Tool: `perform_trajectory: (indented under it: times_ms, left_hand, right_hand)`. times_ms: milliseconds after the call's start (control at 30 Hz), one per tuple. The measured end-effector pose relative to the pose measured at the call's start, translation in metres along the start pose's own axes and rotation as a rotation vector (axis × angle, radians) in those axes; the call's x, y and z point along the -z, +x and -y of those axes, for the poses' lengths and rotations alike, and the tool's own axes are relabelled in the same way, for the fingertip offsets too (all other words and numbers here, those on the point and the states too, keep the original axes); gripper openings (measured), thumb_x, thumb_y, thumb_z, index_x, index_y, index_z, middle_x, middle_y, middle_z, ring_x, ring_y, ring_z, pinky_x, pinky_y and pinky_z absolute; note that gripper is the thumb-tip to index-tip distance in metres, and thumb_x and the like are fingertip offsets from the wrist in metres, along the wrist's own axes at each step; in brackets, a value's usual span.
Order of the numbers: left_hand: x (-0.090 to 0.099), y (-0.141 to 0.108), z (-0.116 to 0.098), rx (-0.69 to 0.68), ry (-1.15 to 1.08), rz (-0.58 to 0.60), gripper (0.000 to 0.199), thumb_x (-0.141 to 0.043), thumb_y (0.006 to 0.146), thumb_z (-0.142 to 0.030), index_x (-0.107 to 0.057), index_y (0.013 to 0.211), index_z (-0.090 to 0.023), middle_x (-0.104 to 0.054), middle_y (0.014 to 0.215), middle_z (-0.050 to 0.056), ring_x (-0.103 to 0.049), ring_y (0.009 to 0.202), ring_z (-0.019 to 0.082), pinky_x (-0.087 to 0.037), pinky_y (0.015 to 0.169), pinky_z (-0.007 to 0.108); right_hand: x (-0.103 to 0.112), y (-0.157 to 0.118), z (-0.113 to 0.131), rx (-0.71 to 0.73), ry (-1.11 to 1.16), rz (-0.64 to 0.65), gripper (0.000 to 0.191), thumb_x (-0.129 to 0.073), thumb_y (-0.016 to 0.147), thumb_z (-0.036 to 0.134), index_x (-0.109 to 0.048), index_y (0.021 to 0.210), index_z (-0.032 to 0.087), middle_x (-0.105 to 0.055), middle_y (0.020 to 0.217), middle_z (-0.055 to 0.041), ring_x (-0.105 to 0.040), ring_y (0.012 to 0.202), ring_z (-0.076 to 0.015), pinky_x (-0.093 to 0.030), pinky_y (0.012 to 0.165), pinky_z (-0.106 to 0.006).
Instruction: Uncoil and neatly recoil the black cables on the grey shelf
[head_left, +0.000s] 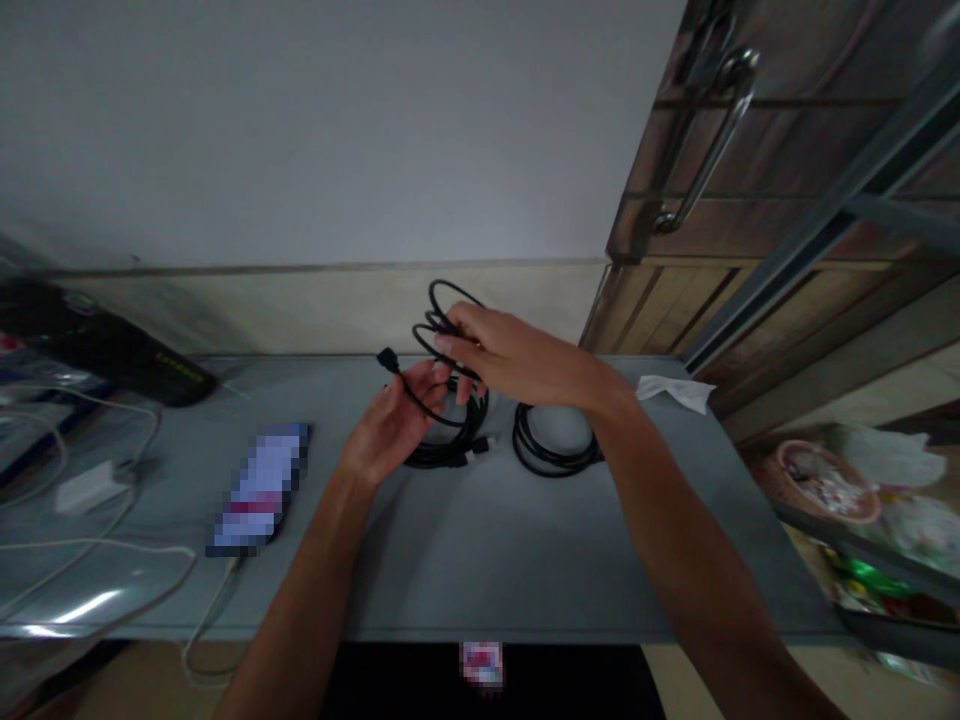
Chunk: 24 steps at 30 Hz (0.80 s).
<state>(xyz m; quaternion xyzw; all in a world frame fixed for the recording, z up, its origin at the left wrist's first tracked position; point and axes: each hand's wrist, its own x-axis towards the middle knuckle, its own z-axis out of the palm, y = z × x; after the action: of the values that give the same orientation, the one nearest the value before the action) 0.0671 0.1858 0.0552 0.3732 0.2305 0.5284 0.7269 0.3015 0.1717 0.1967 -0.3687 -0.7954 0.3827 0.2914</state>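
Black cable loops (435, 325) sit pinched in the fingers of the right hand (510, 350) near the far edge of the tabletop (487, 560), plug (388, 360) leftward, lead crossing the left hand (394, 425), fingers half-curled, grip unclear.

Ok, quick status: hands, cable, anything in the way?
Right hand gripping loops of black cable. Left hand open at its plug end. Possible snags on table: one coil partly behind left hand, another coil partly behind right forearm.

We see the rightmost cable coil (555, 466) only partly, behind the right arm (667, 520); the phone screen (262, 485) is pixelated, the lettering (178, 371) on the black cylinder (112, 345) blurred.
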Motion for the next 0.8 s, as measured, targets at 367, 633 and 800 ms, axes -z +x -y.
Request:
perform_trajectory:
  times_ms: [367,633,800]
  left_hand:
    - [-0.009,-0.002,-0.009,0.108,-0.208,-0.143,0.035,-0.044,0.119,-0.021,-0.079,0.118,-0.016,-0.087,0.110,0.010,-0.083,0.088,0.018,-0.069,0.083,0.030]
    - [-0.004,-0.004,-0.017,0.141,-0.290,-0.193,0.046,-0.033,0.121,-0.021,-0.066,0.153,-0.017,-0.089,0.102,0.008,-0.085,0.081,0.019,-0.068,0.068,0.027]
    - [-0.001,-0.002,-0.019,0.099,-0.314,-0.223,0.051,-0.030,0.121,-0.020,-0.063,0.159,-0.014,-0.088,0.100,0.007,-0.085,0.082,0.015,-0.068,0.073,0.023]
  right_hand:
    - [-0.014,0.006,-0.012,-0.077,-0.065,0.113,0.027,-0.067,0.111,0.026,-0.054,0.089,0.022,-0.081,0.088,-0.0045,-0.079,0.067,-0.0157,-0.052,0.054,-0.022]
    - [0.019,-0.001,-0.010,0.006,0.143,-0.433,0.043,-0.049,0.119,0.061,-0.048,0.093,0.027,-0.073,0.075,0.0014,-0.064,0.046,-0.0119,-0.043,0.044,-0.024]
    - [0.049,-0.014,-0.006,0.177,0.231,-0.869,0.042,-0.048,0.116,0.068,-0.051,0.095,0.032,-0.074,0.085,0.0013,-0.055,0.048,-0.0147,-0.041,0.044,-0.029]
